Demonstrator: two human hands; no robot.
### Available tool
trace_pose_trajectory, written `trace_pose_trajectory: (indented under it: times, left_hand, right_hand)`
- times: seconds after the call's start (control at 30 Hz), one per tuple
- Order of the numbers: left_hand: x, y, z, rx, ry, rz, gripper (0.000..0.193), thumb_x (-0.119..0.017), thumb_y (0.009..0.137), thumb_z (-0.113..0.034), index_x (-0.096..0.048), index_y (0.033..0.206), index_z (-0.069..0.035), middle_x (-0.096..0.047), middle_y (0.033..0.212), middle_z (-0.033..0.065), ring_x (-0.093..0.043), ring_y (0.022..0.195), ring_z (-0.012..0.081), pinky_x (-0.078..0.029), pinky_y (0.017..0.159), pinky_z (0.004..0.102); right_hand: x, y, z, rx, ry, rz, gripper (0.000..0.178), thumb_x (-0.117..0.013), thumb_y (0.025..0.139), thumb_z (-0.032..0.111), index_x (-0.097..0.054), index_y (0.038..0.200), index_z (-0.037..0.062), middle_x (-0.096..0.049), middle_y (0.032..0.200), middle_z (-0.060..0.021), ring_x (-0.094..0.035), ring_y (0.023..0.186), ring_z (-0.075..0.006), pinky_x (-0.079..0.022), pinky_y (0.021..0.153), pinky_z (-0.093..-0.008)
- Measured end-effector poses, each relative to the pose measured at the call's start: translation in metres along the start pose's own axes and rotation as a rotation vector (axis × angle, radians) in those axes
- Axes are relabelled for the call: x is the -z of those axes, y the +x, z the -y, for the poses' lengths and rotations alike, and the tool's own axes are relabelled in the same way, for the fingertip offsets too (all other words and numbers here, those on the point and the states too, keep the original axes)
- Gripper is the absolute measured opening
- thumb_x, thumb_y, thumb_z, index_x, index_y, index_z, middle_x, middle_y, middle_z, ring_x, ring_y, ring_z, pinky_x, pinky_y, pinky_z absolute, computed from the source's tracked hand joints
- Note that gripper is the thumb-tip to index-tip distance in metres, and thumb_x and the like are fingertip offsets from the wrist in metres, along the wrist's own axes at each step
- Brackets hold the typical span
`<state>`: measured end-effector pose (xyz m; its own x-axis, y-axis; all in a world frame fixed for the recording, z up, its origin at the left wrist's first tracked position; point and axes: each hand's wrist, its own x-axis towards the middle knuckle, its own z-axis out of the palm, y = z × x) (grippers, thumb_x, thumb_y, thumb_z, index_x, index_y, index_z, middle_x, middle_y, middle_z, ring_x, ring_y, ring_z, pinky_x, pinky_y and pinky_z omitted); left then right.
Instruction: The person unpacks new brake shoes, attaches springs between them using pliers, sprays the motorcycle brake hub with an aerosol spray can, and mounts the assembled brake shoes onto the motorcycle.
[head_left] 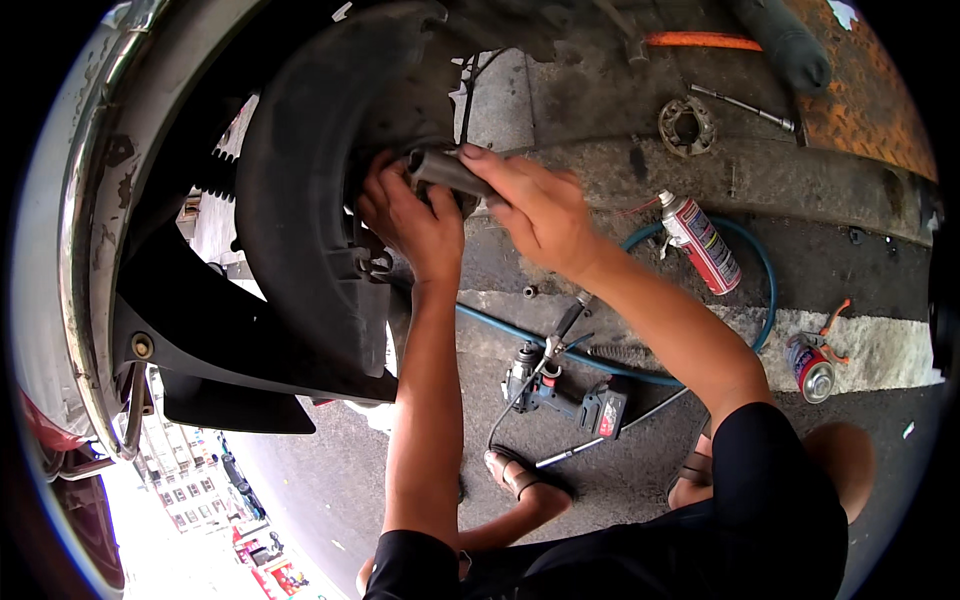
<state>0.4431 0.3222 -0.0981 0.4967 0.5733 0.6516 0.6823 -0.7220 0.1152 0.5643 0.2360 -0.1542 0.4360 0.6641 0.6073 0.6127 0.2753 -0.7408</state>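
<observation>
My left hand (405, 215) reaches into the wheel well behind the black plastic fender liner (300, 230), its fingers curled around a part I cannot make out. My right hand (530, 205) is closed on a dark grey cylindrical tool handle (445, 172) that points into the same spot, just above my left hand. Both forearms come up from the lower edge. The end of the tool is hidden behind the hands.
The silver car body (70, 230) curves along the left. On the asphalt lie a cordless impact driver (565, 395), a blue air hose (760, 290), two red spray cans (705, 245) (812, 368), a metal ring part (686, 125), and an orange-handled tool (700, 40). My sandalled foot (520, 480) rests below.
</observation>
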Motion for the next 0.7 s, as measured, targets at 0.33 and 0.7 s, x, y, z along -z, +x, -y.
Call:
trace_pose_trajectory:
  times: [0.33, 0.7]
  left_hand:
    - [-0.001, -0.003, 0.005, -0.028, 0.003, -0.027, 0.027, -0.054, 0.082, -0.021, -0.058, 0.102, -0.002, -0.058, 0.120, 0.0137, -0.051, 0.111, 0.0365, -0.036, 0.099, 0.0475]
    - [0.001, -0.002, 0.007, -0.074, -0.095, 0.004, 0.029, -0.049, 0.089, -0.023, -0.057, 0.103, 0.001, -0.055, 0.122, 0.0180, -0.048, 0.114, 0.0382, -0.035, 0.099, 0.0484]
  right_hand:
    - [0.004, 0.002, 0.008, -0.034, 0.195, -0.180, 0.038, -0.062, 0.093, 0.022, -0.059, 0.129, 0.0119, -0.066, 0.073, -0.0136, -0.064, 0.059, -0.0304, -0.050, 0.052, -0.0383]
    - [0.014, -0.023, -0.014, -0.194, 0.218, -0.029, 0.022, -0.067, 0.088, 0.020, -0.063, 0.099, 0.0026, -0.062, 0.095, -0.0093, -0.060, 0.072, -0.0223, -0.048, 0.064, -0.0357]
